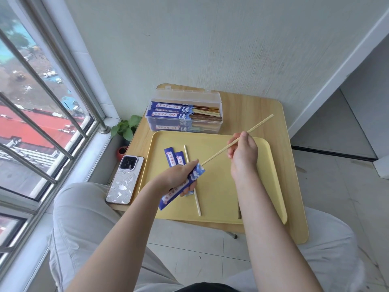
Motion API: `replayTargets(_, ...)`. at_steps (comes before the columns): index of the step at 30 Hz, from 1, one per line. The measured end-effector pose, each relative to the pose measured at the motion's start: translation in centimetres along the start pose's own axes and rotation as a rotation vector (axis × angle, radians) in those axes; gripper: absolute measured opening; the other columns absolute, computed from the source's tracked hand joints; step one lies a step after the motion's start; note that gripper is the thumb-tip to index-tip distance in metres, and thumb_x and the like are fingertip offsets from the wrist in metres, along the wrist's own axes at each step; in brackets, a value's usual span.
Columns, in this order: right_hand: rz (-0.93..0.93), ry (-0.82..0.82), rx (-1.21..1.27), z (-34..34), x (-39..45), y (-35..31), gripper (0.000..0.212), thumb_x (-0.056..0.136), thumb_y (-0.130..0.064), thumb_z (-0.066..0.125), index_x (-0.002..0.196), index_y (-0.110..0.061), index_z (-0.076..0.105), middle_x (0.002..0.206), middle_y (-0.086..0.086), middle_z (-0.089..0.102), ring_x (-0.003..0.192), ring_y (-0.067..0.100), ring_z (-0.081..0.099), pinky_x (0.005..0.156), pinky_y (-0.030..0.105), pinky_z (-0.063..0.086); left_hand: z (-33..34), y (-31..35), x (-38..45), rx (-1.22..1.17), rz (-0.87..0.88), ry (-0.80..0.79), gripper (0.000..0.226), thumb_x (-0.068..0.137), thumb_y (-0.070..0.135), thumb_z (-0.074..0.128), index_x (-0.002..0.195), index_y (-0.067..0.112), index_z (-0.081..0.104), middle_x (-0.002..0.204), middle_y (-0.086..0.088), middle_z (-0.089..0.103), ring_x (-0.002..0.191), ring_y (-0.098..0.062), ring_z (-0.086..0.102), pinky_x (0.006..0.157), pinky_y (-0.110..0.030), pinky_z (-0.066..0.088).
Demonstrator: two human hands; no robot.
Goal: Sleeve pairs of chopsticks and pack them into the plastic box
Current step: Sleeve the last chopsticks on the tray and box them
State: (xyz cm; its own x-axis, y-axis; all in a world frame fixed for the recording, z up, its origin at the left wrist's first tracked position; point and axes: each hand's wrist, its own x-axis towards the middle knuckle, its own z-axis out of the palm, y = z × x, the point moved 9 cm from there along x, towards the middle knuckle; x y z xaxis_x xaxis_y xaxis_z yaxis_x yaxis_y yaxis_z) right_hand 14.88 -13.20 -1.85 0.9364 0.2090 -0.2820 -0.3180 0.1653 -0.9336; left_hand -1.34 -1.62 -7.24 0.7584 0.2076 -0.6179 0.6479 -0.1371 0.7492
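Chopstick [235, 140] x1 in R hand [244, 152], sleeve [185, 184] x1 in L hand [176, 178]

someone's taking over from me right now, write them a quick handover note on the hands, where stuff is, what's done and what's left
Left hand holds a blue paper sleeve above the yellow tray.
Right hand pinches a light chopstick, its tip at the sleeve's mouth, not yet pushed in.
On the tray: one loose light chopstick, two spare sleeves beside it, and a darker stick mostly hidden by the right forearm.
Done: several sleeved pairs lie in the open plastic box behind the tray.
Left: slide this chopstick in, add its mate, box the pair, then sleeve whatever remains.
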Motion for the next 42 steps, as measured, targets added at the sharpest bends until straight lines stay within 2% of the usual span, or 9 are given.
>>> replayTargets(6,-0.038,-0.064,-0.16,0.8,-0.6,0.5,0.036,0.109,-0.022,0.039,0.081,-0.013,0.058,0.067,0.002,0.059,0.048,0.011,0.047,0.045,0.022,0.038,0.3,1.1,0.4,-0.004,0.081,0.018,0.075,0.102,0.065,0.022,0.065,0.007,0.054,0.063,-0.012,0.059,0.057,-0.024,0.056,0.078,-0.034,0.053)
replayTargets(12,0.209,-0.54,-0.496,4.9,-3.6,5.2,0.023,0.101,-0.027,0.054,0.092,-0.02,0.073,0.086,-0.002,0.069,0.08,0.016,0.062,0.074,0.033,0.049,-0.8,2.4,0.4,-0.19,0.103,0.212,0.07,0.102,0.063,0.023,0.072,0.006,0.051,0.062,-0.013,0.054,0.043,-0.024,0.048,0.058,-0.029,0.051)
replayTargets(16,0.15,-0.413,-0.404,4.2,-2.6,4.2,0.019,0.102,-0.031,0.055,0.112,-0.017,0.064,0.091,0.002,0.071,0.08,0.018,0.067,0.07,0.033,0.053,-1.3,2.0,0.2,-0.155,0.102,0.212,0.058,0.106,0.056,0.024,0.089,0.008,0.051,0.061,-0.007,0.059,0.043,-0.022,0.05,0.055,-0.026,0.052)
replayTargets(19,-0.004,-0.27,-0.3,3.1,-1.2,2.7,0.043,0.104,-0.021,0.052,0.142,-0.036,0.037,0.096,0.002,0.075,0.074,0.014,0.069,0.064,0.031,0.057,-1.0,1.7,0.3,-0.143,0.102,0.164,0.055,0.107,0.053,0.028,0.1,0.005,0.055,0.063,-0.006,0.062,0.044,-0.021,0.051,0.054,-0.026,0.051)
replayTargets(23,-0.069,-0.289,-0.398,3.1,-1.2,2.4,0.038,0.104,-0.015,0.046,0.138,-0.033,0.051,0.104,0.007,0.073,0.072,0.016,0.071,0.061,0.029,0.053,-0.7,2.0,0.5,-0.218,0.156,0.166,0.05,0.108,0.044,0.032,0.102,0.002,0.058,0.06,-0.009,0.057,0.041,-0.021,0.044,0.05,-0.027,0.046)
replayTargets(26,-0.02,-0.294,-0.438,3.1,-1.3,3.5,0.043,0.105,-0.021,0.045,0.144,-0.037,0.041,0.103,0.003,0.071,0.069,0.016,0.069,0.056,0.027,0.052,-1.4,1.8,0.5,-0.297,0.168,0.266,0.038,0.109,0.035,0.033,0.097,0.006,0.055,0.064,-0.013,0.051,0.042,-0.021,0.041,0.048,-0.026,0.041)
replayTargets(29,0.022,-0.37,-0.761,3.4,-1.7,5.9,0.042,0.1,-0.022,0.053,0.14,-0.021,0.042,0.099,0.005,0.07,0.062,0.017,0.064,0.052,0.026,0.048,-2.6,0.7,0.7,-0.411,0.135,0.386,0.02,0.105,0.024,0.041,0.099,0.007,0.049,0.065,-0.01,0.052,0.044,-0.02,0.043,0.047,-0.026,0.041)
replayTargets(34,-0.151,-0.585,-1.265,5.6,-5.2,8.6,0.054,0.098,-0.019,0.056,0.146,-0.016,0.032,0.123,0.012,0.058,0.096,0.029,0.06,0.066,0.033,0.041,-3.5,-2.4,1.3,-0.506,-0.001,0.507,0.008,0.098,0.01,0.049,0.091,0.009,0.045,0.066,-0.011,0.056,0.047,-0.022,0.05,0.051,-0.033,0.047)
replayTargets(42,-0.392,-0.548,-1.599,6.0,-6.0,8.6,0.048,0.099,-0.014,0.052,0.141,-0.01,0.028,0.117,0.014,0.058,0.097,0.033,0.062,0.065,0.036,0.04,-3.3,-4.4,1.4,-0.581,-0.023,0.532,0.004,0.099,0.006,0.054,0.096,0.003,0.054,0.072,-0.014,0.071,0.053,-0.025,0.062,0.054,-0.033,0.056)
